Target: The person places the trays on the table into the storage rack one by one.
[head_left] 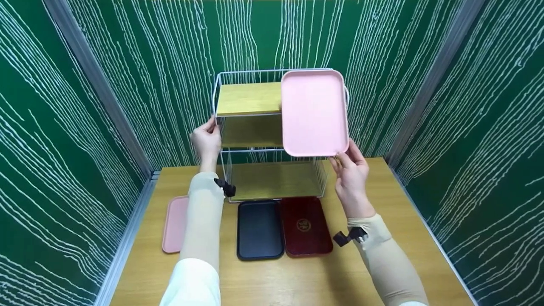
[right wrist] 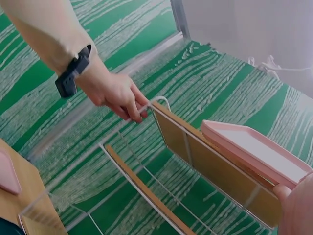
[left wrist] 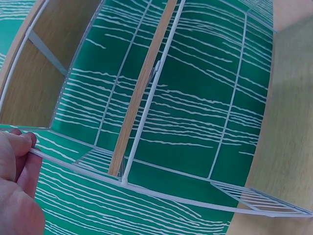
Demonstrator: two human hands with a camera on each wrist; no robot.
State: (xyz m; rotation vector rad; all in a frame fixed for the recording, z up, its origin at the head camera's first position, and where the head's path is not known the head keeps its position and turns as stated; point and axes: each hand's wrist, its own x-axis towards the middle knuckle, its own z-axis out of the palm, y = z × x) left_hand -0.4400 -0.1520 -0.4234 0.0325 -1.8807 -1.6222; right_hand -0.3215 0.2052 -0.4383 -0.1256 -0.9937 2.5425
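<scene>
A three-tier white wire rack with wooden shelves [head_left: 248, 98] stands at the back of the table. My left hand [head_left: 207, 139] pinches its front left upright just below the top shelf; the left wrist view shows thumb and fingers around the white wire [left wrist: 80, 171]. With my right hand [head_left: 352, 176] I hold a pink rectangular tray [head_left: 314, 112] by its lower right corner, thumb over the rim. The tray is raised in front of the top shelf's right part and hides it. In the right wrist view, the tray [right wrist: 259, 147] appears beside the top shelf board [right wrist: 195, 152].
On the table [head_left: 272, 282], a black tray [head_left: 260, 229] and a dark red tray [head_left: 308, 238] with a gold emblem lie side by side before the rack. Another pink tray [head_left: 174, 225] lies left, partly behind my left forearm. Green patterned walls [head_left: 106, 85] surround the table.
</scene>
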